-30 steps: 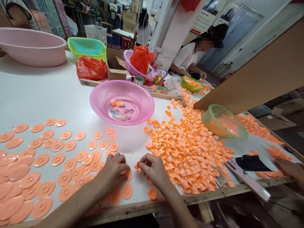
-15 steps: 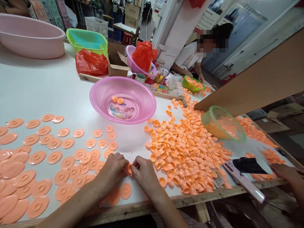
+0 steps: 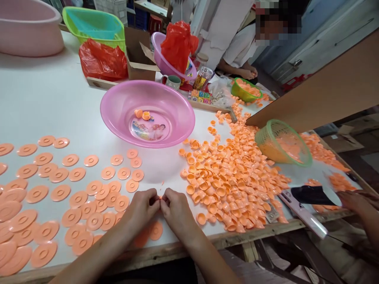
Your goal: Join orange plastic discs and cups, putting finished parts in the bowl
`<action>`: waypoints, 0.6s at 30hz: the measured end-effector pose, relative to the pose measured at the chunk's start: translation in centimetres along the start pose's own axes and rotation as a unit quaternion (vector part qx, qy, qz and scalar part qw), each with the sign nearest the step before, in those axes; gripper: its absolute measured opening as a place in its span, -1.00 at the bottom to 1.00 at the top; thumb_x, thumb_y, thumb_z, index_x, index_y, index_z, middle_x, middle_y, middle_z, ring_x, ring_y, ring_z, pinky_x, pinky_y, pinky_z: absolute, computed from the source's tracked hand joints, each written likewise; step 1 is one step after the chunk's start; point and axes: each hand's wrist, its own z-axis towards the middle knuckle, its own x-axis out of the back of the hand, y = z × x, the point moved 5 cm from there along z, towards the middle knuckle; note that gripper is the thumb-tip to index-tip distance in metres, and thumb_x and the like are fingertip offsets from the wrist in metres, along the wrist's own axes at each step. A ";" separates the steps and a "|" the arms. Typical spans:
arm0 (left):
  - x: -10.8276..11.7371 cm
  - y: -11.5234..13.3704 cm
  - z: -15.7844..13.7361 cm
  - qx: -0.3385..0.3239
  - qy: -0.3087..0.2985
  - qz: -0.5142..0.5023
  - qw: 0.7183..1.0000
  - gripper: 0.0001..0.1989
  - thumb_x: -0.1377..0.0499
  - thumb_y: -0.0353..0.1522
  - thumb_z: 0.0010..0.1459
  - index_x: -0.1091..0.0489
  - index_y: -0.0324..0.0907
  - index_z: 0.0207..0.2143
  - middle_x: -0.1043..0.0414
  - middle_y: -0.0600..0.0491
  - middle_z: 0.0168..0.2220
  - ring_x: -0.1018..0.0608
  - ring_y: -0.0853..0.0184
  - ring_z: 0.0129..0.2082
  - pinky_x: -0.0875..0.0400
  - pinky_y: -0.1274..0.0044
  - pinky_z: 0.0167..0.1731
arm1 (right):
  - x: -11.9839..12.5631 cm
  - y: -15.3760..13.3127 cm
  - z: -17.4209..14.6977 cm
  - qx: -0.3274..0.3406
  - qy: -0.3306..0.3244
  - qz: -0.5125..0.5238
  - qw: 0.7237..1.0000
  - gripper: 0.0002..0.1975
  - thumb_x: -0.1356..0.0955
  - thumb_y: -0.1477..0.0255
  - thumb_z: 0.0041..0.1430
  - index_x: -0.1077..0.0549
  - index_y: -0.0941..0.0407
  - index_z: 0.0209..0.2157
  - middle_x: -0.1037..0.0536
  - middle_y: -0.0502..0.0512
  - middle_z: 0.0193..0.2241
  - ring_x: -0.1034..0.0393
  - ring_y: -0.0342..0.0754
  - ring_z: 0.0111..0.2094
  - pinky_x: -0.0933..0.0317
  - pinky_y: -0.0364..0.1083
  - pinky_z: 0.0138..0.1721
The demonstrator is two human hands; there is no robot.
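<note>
My left hand (image 3: 145, 207) and my right hand (image 3: 177, 208) meet fingertip to fingertip near the table's front edge, both closed. Between them they pinch an orange plastic piece, mostly hidden by the fingers. Flat orange plastic discs (image 3: 71, 217), each with a raised ring, lie spread to the left of my hands. To the right is a large heap of orange plastic cups (image 3: 233, 185), small and pointed. Beyond my hands stands a pink basin (image 3: 115, 118), with a couple of orange pieces (image 3: 145, 115) inside.
A green mesh basket (image 3: 266, 142) tilts against the heap, beside a brown board (image 3: 319, 86). A fan-like pink device (image 3: 304, 215) lies at the right edge, near another person's hand (image 3: 352, 200). Behind the basin are a mug (image 3: 173, 81) and red bags (image 3: 103, 61). Another person sits beyond.
My hands have drawn together, and the orange piece that showed between them is now mostly covered. The view has tipped downward. The seated person's hands have come together.
</note>
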 end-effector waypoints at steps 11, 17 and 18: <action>6.3 6.0 0.3 -0.080 0.141 0.036 0.986 -0.82 -0.04 -0.41 0.09 -0.30 -0.15 -0.56 -0.30 0.17 -0.67 -0.41 0.41 -0.62 -0.20 0.58 -0.54 | 6.3 1.4 2.6 0.047 0.090 -0.001 0.995 -0.81 -0.31 0.60 0.15 -0.57 0.12 -0.36 -0.56 0.04 -0.42 -0.44 -0.08 -0.35 -0.25 -0.14 -0.28; 16.9 12.3 3.5 -0.104 0.314 -0.011 0.944 -0.72 -0.21 -0.28 0.09 -0.47 -0.19 -0.15 -0.41 0.15 -0.54 -0.47 0.39 -0.59 -0.32 0.54 -0.50 | 7.2 2.2 5.7 0.050 0.123 -0.185 0.974 -0.89 -0.44 0.57 0.01 -0.58 0.12 -0.36 -0.50 0.19 -0.33 -0.35 0.09 -0.18 -0.24 -0.03 -0.16; 16.8 12.1 3.4 -0.116 0.307 0.013 0.944 -0.72 -0.22 -0.26 0.10 -0.48 -0.18 -0.15 -0.42 0.14 -0.52 -0.48 0.38 -0.56 -0.32 0.54 -0.49 | 7.0 2.3 5.8 0.052 0.123 -0.187 0.973 -0.91 -0.44 0.58 0.00 -0.56 0.13 -0.41 -0.49 0.18 -0.36 -0.35 0.08 -0.19 -0.24 -0.02 -0.16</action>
